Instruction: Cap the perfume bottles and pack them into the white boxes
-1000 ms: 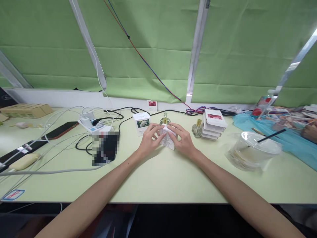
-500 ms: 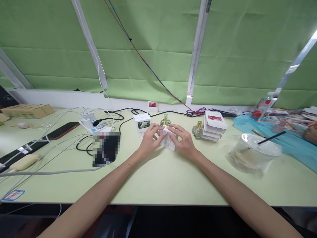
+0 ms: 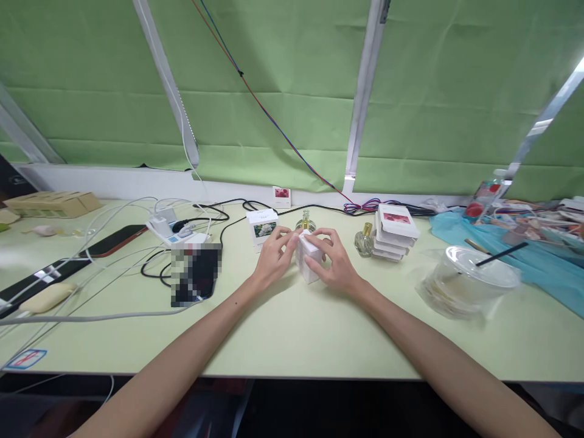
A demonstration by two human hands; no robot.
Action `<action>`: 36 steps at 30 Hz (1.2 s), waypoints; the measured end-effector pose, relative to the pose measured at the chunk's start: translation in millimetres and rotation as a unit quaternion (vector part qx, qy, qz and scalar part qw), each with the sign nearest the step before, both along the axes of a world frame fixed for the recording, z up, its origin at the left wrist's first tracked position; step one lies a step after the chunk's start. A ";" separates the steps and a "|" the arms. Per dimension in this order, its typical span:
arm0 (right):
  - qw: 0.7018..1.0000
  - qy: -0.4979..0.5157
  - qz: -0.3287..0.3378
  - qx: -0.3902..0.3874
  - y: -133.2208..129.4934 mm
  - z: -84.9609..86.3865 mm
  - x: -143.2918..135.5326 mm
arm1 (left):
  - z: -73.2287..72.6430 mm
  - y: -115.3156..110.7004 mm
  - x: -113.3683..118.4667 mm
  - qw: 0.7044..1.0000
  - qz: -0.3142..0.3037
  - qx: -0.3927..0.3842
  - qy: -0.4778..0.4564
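A small white carton (image 3: 309, 266) stands upright on the table in front of me. My left hand (image 3: 275, 254) grips its left side and top, thumb near the upper edge. My right hand (image 3: 336, 258) holds it from the right, with the fingers bent over the top. Just behind the carton is a glass perfume bottle (image 3: 306, 221) with a gold neck, its lower part hidden. Another white box (image 3: 263, 229) with a white-flower picture stands left of it. To the right, a second perfume bottle (image 3: 364, 240) stands against a stack of white boxes (image 3: 396, 231).
At the left lie a power strip (image 3: 182, 236), tangled cables and a dark phone-like object (image 3: 198, 274), partly pixelated. A lidded plastic cup (image 3: 474, 274) with a black straw and a blue cloth (image 3: 538, 274) are at the right. A small picture box (image 3: 281, 196) is at the back.
The carton has turned, so an edge now faces me instead of its printed side. Both hands have shifted their fingers around its top; the right thumb has moved lower.
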State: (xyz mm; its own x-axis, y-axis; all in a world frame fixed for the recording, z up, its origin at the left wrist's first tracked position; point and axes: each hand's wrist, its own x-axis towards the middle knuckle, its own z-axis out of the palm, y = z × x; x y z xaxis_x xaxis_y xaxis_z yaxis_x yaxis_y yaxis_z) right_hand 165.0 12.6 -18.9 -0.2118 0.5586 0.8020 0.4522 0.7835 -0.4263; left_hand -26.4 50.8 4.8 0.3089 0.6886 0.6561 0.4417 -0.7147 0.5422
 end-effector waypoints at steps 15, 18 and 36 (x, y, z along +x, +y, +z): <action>0.992 0.035 0.096 -0.077 -7.9 2.8 -4.1 | 6.0 -16.1 -0.2 0.998 0.010 -0.019 0.063; 0.991 0.041 0.105 -0.076 -8.2 4.0 -4.3 | 6.3 -18.8 2.5 0.996 0.044 0.018 0.081; 0.991 0.012 0.105 -0.082 -4.7 -0.7 -6.0 | 5.9 5.5 -12.7 0.969 0.116 0.124 0.178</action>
